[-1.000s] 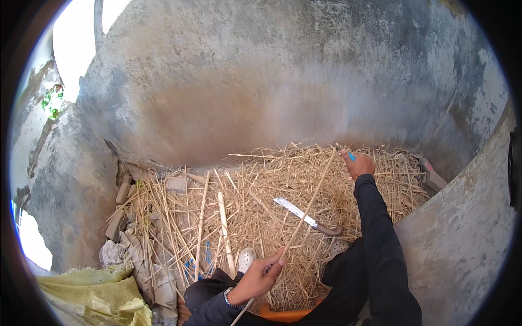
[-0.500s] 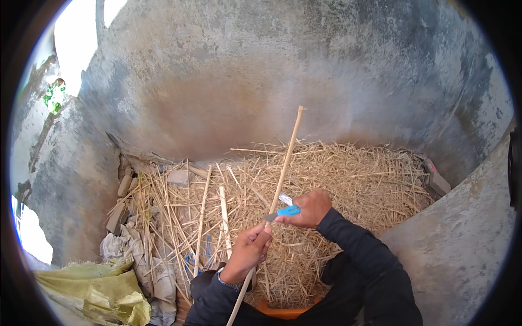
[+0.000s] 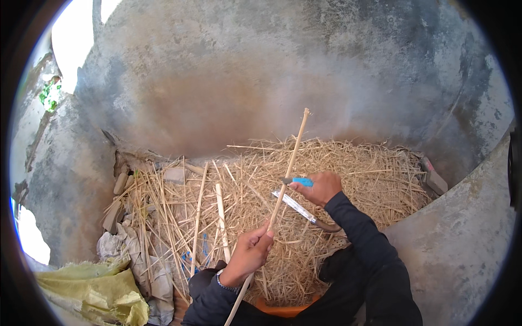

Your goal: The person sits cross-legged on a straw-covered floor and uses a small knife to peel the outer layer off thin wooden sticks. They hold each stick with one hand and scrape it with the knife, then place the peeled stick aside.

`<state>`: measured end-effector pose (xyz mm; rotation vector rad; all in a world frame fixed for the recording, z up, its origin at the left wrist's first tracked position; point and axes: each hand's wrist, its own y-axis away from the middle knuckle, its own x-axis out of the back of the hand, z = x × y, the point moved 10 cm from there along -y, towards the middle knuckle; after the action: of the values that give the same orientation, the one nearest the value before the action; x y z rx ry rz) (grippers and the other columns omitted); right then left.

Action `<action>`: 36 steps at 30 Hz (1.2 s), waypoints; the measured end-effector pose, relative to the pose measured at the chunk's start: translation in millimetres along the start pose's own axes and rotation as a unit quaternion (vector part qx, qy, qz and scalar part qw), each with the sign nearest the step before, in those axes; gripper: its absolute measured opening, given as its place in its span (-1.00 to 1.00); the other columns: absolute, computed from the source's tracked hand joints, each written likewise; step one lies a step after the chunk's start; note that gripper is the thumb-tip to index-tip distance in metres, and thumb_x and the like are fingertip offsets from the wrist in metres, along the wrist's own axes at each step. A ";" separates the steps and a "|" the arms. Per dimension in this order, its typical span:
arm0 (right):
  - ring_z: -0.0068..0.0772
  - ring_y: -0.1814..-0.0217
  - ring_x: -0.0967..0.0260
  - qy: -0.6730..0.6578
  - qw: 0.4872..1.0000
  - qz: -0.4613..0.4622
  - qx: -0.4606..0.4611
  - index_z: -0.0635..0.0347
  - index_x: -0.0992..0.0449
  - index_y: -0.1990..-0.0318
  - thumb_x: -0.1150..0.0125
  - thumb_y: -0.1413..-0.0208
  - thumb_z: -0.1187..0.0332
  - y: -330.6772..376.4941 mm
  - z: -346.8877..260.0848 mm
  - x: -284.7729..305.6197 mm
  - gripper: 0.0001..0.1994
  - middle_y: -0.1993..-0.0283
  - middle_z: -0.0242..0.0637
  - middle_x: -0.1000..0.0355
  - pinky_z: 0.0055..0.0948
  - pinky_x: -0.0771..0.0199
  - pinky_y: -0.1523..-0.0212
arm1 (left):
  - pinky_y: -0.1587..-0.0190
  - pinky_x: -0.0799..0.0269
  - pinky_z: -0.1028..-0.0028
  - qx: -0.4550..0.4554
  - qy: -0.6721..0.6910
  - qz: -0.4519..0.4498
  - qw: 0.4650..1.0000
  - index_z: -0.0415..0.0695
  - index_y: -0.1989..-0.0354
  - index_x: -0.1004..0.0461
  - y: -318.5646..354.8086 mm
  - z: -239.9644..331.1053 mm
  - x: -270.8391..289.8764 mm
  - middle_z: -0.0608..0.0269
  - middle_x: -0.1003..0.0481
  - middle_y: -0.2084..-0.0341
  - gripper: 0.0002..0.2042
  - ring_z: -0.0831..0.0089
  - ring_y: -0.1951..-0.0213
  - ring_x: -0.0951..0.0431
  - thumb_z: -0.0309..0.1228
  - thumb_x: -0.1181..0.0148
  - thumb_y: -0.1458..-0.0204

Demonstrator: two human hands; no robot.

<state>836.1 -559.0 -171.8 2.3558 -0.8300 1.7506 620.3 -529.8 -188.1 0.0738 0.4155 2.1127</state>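
Note:
My left hand (image 3: 249, 254) is closed around a long, pale strip of split cane or bamboo (image 3: 294, 155). The strip slants from the bottom edge up toward the wall, and its far end looks frayed. My right hand (image 3: 322, 188) grips a blue-handled knife (image 3: 300, 182), its short dark blade lying against the strip well above my left hand. Below the knife, on the shavings, lies a long tool with a pale, silvery blade (image 3: 294, 205) and a curved brown handle, partly near my right sleeve.
A deep heap of thin shavings (image 3: 370, 179) spreads before me, up to a stained concrete wall (image 3: 261, 70). Loose strips (image 3: 222, 220) lie to the left, by bricks (image 3: 111, 216) and a yellow-green sack (image 3: 92, 290). An orange edge (image 3: 285, 311) shows beneath me.
My right hand and the knife have moved up along the strip, away from my left hand. The long tool on the shavings is now uncovered. My left hand keeps its hold.

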 end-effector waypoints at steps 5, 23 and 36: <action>-0.26 0.69 -0.38 -0.005 0.992 0.023 0.128 0.09 -0.51 0.73 0.21 0.16 -0.60 30.8 -53.7 -2.4 -0.16 0.77 -0.25 -0.35 -0.25 -0.30 0.63 | 0.57 -0.07 0.70 0.004 -0.021 0.005 1.000 -0.17 -0.16 -0.36 1.8 9.7 4.6 0.55 -0.22 0.63 -0.66 0.79 0.59 -0.15 -0.35 0.00 -0.25; -0.16 0.75 -0.33 -0.009 1.000 0.008 0.013 0.14 -0.47 0.74 0.08 0.06 -0.47 5.8 -6.0 2.5 -0.23 0.83 -0.21 -0.27 -0.19 -0.30 0.67 | 0.54 -0.07 0.67 -0.031 -0.105 -0.014 0.994 -0.21 -0.21 -0.30 6.4 -0.4 -1.6 0.59 -0.18 0.63 -0.62 0.78 0.56 -0.13 -0.39 0.01 -0.25; -0.24 0.73 -0.33 -0.009 1.000 -0.013 -0.012 0.11 -0.54 0.70 0.21 0.11 -0.57 9.6 24.0 11.0 -0.16 0.81 -0.25 -0.29 -0.20 -0.29 0.66 | 0.57 0.00 0.66 -0.061 -0.125 -0.033 0.990 -0.29 -0.12 -0.35 19.7 -10.3 -12.2 0.57 -0.15 0.64 -0.67 0.79 0.58 -0.09 -0.38 0.03 -0.26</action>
<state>854.4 -580.3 -172.2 2.3605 -0.8142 1.7022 609.0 -552.4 -190.1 0.2477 0.1373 2.0265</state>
